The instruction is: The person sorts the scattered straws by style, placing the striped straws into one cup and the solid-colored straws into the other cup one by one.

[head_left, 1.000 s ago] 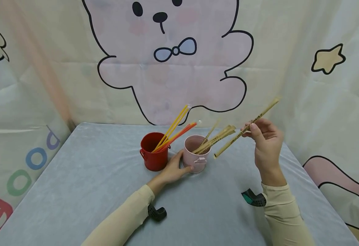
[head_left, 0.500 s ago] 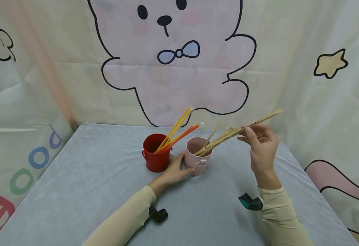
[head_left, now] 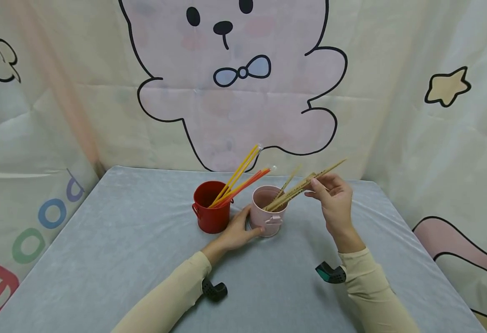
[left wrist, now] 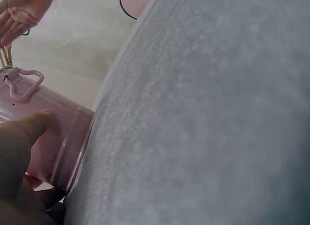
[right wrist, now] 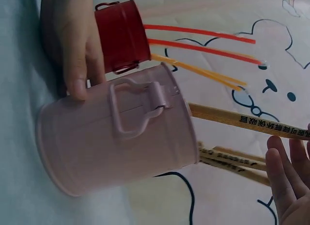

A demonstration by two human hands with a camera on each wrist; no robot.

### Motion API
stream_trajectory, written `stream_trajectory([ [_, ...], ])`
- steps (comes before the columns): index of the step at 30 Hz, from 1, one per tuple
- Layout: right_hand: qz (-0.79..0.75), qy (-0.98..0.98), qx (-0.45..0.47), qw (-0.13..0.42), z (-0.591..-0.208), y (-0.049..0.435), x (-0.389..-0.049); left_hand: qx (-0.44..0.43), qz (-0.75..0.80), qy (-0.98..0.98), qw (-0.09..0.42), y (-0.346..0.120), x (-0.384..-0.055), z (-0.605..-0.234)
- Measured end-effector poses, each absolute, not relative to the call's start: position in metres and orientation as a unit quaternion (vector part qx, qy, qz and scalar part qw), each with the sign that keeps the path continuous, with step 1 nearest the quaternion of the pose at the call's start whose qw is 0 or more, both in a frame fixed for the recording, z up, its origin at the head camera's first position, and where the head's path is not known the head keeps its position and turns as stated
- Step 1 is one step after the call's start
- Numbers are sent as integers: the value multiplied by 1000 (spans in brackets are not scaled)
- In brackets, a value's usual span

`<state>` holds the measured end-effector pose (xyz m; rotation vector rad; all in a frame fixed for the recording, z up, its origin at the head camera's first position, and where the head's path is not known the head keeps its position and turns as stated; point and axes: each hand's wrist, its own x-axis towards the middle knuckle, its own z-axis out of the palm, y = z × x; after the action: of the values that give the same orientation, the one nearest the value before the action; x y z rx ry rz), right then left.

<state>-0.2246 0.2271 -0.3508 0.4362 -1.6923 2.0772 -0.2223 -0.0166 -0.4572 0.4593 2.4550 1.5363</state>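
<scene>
A small pink metal bucket (head_left: 261,221) stands on the table in the head view. My left hand (head_left: 236,232) holds its lower left side, the thumb (left wrist: 36,125) across the front in the left wrist view. My right hand (head_left: 336,203) pinches a straw in a printed tan wrapper (head_left: 332,167), which slants down into the bucket's mouth. In the right wrist view that wrapped straw (right wrist: 227,116) crosses the rim, and its lower end is hidden inside. Other wrapped straws (right wrist: 237,163) lean in the same bucket, towards the right hand.
Left of the pink bucket stands a red bucket (head_left: 212,220), close to the left hand's fingers. Yellow straws (head_left: 241,167) and orange straws (head_left: 249,179) lean out of it to the right. A grey-blue cloth (head_left: 143,231) covers the table; a printed curtain (head_left: 364,129) hangs behind.
My right hand has moved left and slightly down, bringing the wrapped straw from beside the pink bucket into its mouth. The left hand keeps its hold on the bucket.
</scene>
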Motion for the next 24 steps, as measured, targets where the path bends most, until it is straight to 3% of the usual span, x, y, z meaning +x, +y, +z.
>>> stream_trajectory([
  [13,729,-653,140,152,-372,224,-235,155,515,837,103,-17,-222,-458],
  [24,689,-699,131,137,-386,220,-241,153,512,839,103,-16,-222,-457],
])
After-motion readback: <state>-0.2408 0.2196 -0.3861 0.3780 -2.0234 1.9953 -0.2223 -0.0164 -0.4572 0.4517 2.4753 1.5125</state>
